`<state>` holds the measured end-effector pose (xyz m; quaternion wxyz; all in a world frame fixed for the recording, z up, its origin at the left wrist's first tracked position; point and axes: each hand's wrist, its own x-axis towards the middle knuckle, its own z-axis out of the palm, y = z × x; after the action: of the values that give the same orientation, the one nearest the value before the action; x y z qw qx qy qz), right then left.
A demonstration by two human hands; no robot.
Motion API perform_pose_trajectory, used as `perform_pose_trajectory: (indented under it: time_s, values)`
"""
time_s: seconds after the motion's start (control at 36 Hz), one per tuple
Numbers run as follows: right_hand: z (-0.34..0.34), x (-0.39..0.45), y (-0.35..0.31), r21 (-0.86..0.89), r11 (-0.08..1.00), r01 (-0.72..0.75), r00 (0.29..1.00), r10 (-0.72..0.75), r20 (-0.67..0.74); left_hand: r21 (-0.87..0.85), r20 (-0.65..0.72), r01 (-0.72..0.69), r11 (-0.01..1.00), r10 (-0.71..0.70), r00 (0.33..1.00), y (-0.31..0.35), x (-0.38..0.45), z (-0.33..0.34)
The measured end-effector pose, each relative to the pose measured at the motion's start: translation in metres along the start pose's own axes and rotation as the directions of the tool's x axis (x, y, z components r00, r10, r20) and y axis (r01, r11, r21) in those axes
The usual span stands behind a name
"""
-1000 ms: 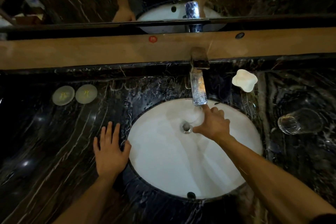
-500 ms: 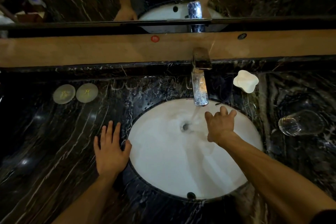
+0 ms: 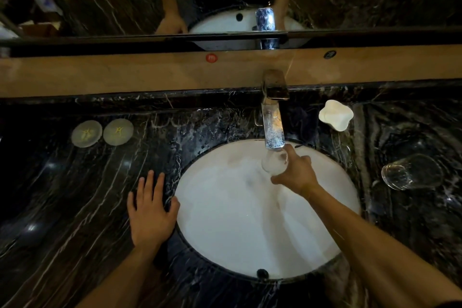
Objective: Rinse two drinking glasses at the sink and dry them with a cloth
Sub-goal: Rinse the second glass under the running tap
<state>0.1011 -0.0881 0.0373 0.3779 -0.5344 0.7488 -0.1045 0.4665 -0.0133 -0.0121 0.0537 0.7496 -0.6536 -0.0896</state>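
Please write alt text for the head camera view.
A right hand holds a clear drinking glass under a chrome tap over a white oval sink; the left hand rests flat on the black marble counter.

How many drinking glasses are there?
2. One glass is in the right hand under the faucet; the other lies on the counter, right of the sink.

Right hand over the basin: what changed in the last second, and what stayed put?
The right hand moved right of the stream, then back up under the faucet, apparently holding a glass there. Left hand stayed flat on the counter; second glass unmoved.
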Motion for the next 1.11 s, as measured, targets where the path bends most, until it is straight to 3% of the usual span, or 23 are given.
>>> perform_pose_trajectory:
  time_s: [0.22,0.53,0.72,0.83,0.92,1.03,1.11]
  values:
    - [0.007,-0.001,-0.005,0.239,0.969,0.057,0.995,-0.036,-0.089,-0.006,0.000,0.000,1.000,0.000,1.000,0.002,-0.001,-0.001]
    - [0.011,0.000,0.005,0.161,0.985,0.061,0.995,-0.072,0.067,-0.014,-0.004,0.009,1.000,-0.009,1.000,0.003,0.000,-0.003]
    - [0.019,-0.001,0.001,0.132,0.988,0.084,0.990,-0.067,-0.126,-0.003,0.008,0.019,1.000,-0.018,1.000,0.003,0.000,-0.002]
    - [0.014,0.000,0.005,0.034,0.997,0.074,0.997,-0.075,0.023,-0.007,0.001,0.015,1.000,-0.015,1.000,0.002,0.000,-0.001]
    - [0.019,-0.003,0.006,0.090,0.991,0.097,0.995,-0.099,0.027,0.001,0.005,0.011,1.000,-0.011,1.000,0.000,0.000,0.001]
    - [0.026,-0.004,0.005,0.254,0.964,0.079,0.990,-0.046,-0.134,0.000,0.007,0.013,1.000,-0.013,1.000,-0.001,0.001,0.002]
    - [0.023,-0.001,0.008,0.225,0.971,0.076,0.995,-0.058,-0.087,-0.005,0.005,0.010,1.000,-0.010,1.000,0.000,0.000,0.001]
